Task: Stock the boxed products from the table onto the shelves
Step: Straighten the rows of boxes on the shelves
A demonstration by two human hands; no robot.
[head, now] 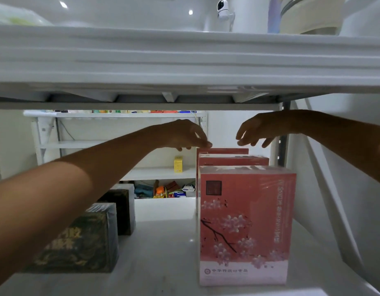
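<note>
Three pink boxes with a blossom print stand in a row, front to back, on the right of the white shelf. The front box faces me; the rearmost box shows only its top edge. My left hand reaches over the shelf, its fingertips just above the rearmost box's left top corner. My right hand hovers above that box's right side, fingers loosely spread and apart from it. Neither hand holds anything. Two dark green boxes stand in a row on the left, partly behind my left forearm.
The shelf board above hangs low over both hands. A shelf upright stands at the right. Behind, another white rack holds a small yellow box and assorted packets lower down. A white camera sits on the upper level.
</note>
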